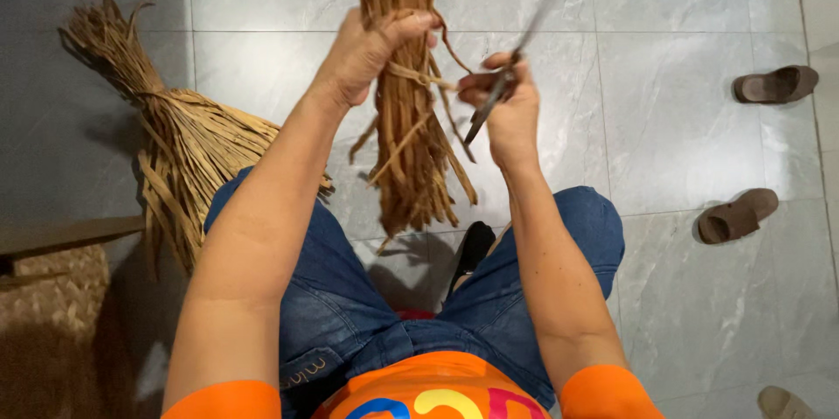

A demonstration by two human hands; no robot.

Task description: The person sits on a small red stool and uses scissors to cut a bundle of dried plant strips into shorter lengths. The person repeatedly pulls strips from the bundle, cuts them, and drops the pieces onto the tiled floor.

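My left hand [371,48] is closed around a bundle of dried brown straw strips [406,148], which hangs upright in front of my knees. A thin strip is tied around the bundle just beside my fingers. My right hand [507,109] holds a slim dark metal tool [511,69], possibly scissors or a needle, with its blurred tip pointing up and away. It also pinches the end of the tie strip. Both hands are close together above my lap in blue jeans.
A second tied sheaf of dried straw [175,139] lies on the grey tiled floor [682,122] to my left. Two brown slippers [738,214] rest on the right. A woven mat and low wooden edge [61,235] sit at lower left.
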